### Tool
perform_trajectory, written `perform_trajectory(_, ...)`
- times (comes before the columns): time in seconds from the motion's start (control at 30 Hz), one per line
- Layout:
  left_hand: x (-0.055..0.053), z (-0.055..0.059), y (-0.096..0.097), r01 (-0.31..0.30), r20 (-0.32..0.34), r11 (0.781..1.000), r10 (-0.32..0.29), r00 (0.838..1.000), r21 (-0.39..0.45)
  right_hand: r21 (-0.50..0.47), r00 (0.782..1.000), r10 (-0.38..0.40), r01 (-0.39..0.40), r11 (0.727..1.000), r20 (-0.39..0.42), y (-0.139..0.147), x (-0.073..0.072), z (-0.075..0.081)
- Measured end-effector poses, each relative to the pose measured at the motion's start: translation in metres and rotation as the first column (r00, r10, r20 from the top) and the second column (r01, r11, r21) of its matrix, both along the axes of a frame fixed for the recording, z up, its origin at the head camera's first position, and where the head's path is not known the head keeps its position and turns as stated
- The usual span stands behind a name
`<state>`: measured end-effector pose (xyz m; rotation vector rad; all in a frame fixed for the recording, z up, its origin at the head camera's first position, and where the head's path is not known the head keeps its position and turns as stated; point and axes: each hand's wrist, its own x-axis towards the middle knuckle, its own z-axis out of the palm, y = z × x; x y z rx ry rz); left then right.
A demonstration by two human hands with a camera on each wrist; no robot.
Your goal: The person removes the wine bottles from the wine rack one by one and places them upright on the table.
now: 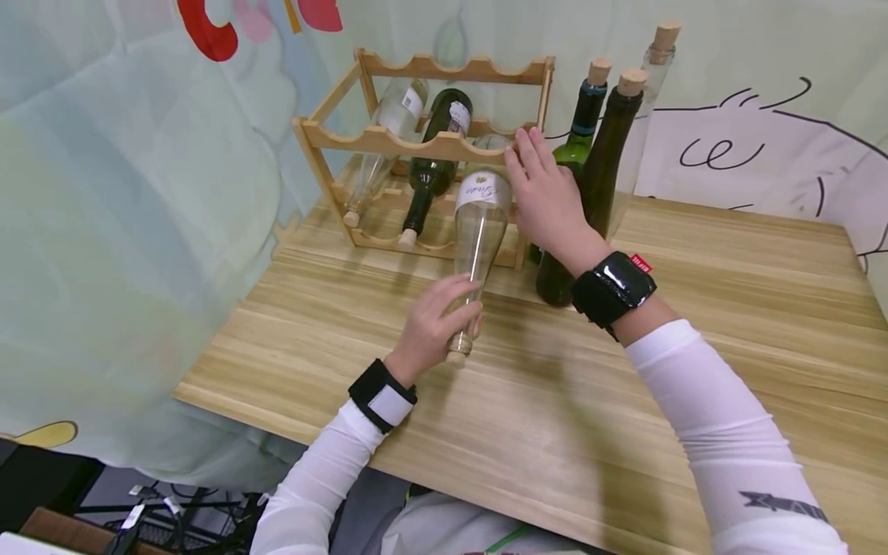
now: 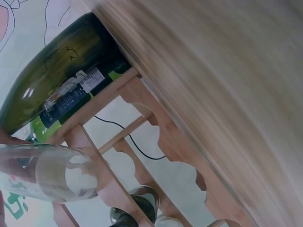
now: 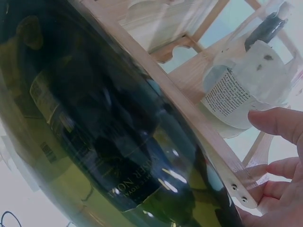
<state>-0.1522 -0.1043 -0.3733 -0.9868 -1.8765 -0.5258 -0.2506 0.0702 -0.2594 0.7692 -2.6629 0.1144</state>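
A clear glass wine bottle (image 1: 482, 231) with a white label slants at the front right of a two-tier wooden wine rack (image 1: 378, 141). Its base end is up at the top rail, and its corked neck points toward me. My left hand (image 1: 433, 324) grips that neck, fingers and thumb around it. On the rack's upper right corner, my right hand (image 1: 548, 200) holds the rail end, its thumb close to the bottle's label in the right wrist view. A dark green bottle (image 1: 425, 181) and another clear bottle (image 1: 398, 112) lie neck-forward in the rack.
Right of the rack, close by my right hand, stand a dark corked bottle (image 1: 600, 177), a green one (image 1: 570, 154) and a tall clear one (image 1: 627, 173). Everything is on a wooden table (image 1: 749, 308). Printed cloth (image 1: 139, 193) hangs behind and to the left.
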Motion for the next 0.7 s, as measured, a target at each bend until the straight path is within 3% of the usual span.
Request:
perform_trajectory(0.17, 0.005, 0.003, 0.006, 0.053, 0.012, 0.998, -0.052, 0.999, -0.042, 0.000, 1.000, 0.002, -0.002, 1.000, -0.021, 0.000, 0.000, -0.001)
perform_trajectory(0.3, 0.011, 0.007, 0.009, 0.076, 0.058, 0.997, -0.074, 0.996, -0.025, 0.012, 0.999, 0.004, -0.004, 1.000, -0.031, 0.001, 0.000, -0.002)
perform_trajectory(0.5, 0.022, 0.015, 0.011, 0.123, 0.147, 0.990, -0.133, 0.980, 0.075, 0.039, 0.999, 0.009, -0.007, 0.999, -0.046, 0.002, -0.001, -0.005)
perform_trajectory(0.7, 0.030, 0.027, 0.013, 0.184, 0.162, 0.958, -0.222, 0.962, 0.218, 0.061, 0.998, 0.004, 0.000, 0.998, -0.063, 0.002, -0.002, -0.006)
